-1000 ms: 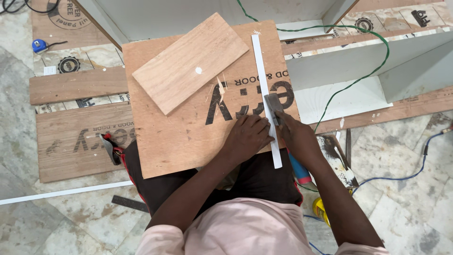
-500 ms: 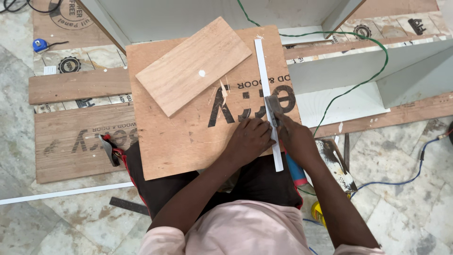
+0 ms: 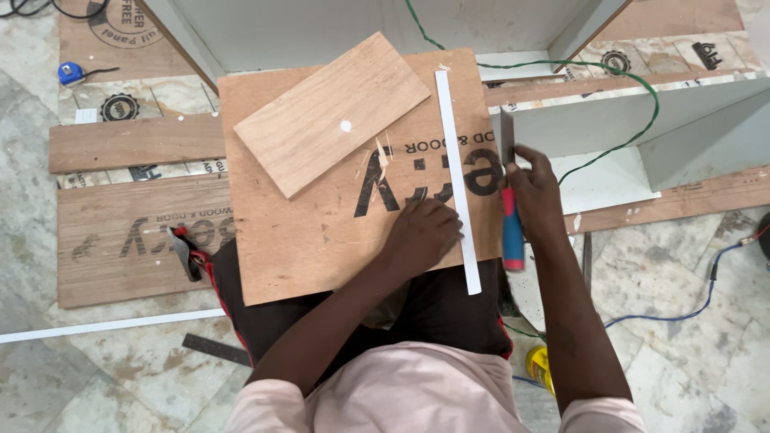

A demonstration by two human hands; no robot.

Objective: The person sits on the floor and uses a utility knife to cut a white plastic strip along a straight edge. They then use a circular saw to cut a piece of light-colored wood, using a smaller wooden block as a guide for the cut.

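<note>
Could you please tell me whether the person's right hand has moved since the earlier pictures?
Yes. The right hand, holding a chisel, has shifted right, off the white strip to beside the plywood board's edge.

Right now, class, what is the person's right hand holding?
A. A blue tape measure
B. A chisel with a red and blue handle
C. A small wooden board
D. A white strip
B: the right hand grips the chisel at the plywood's right edge; the left hand presses by the white strip.
</note>
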